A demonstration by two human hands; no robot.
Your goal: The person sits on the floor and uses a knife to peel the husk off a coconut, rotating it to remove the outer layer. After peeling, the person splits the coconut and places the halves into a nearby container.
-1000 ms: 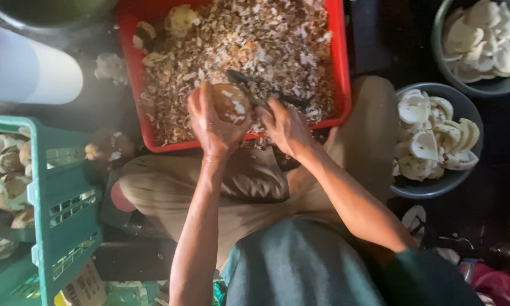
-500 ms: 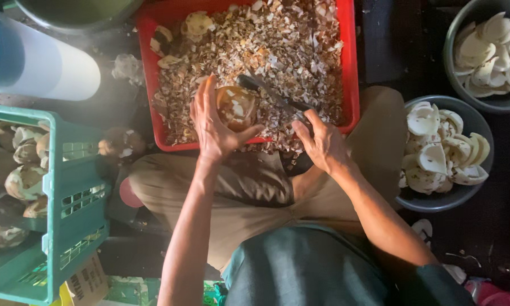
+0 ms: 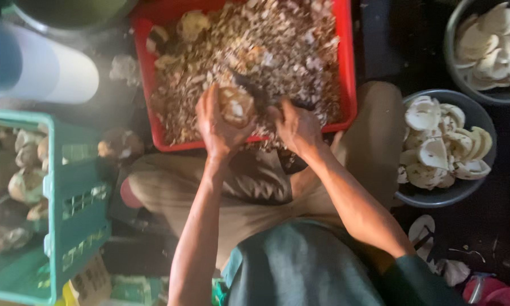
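My left hand (image 3: 218, 126) grips a brown-skinned coconut piece (image 3: 236, 106) over the front of a red crate (image 3: 147, 85) full of brown and white peelings. My right hand (image 3: 297, 126) is closed on a dark knife (image 3: 254, 90), and its blade lies against the right side of the coconut piece. Both hands hover just above the crate's near rim, over my lap.
A green crate (image 3: 79, 187) of unpeeled coconut pieces stands at my left. Two grey bowls (image 3: 442, 195) (image 3: 453, 62) of white peeled pieces sit at my right. A white and blue cylinder (image 3: 45, 71) lies at the upper left. A sandal (image 3: 422, 232) lies by my knee.
My right hand has moved back in toward the coconut piece, bringing the knife blade against it. My left hand has kept hold of the piece. The view has shifted slightly.
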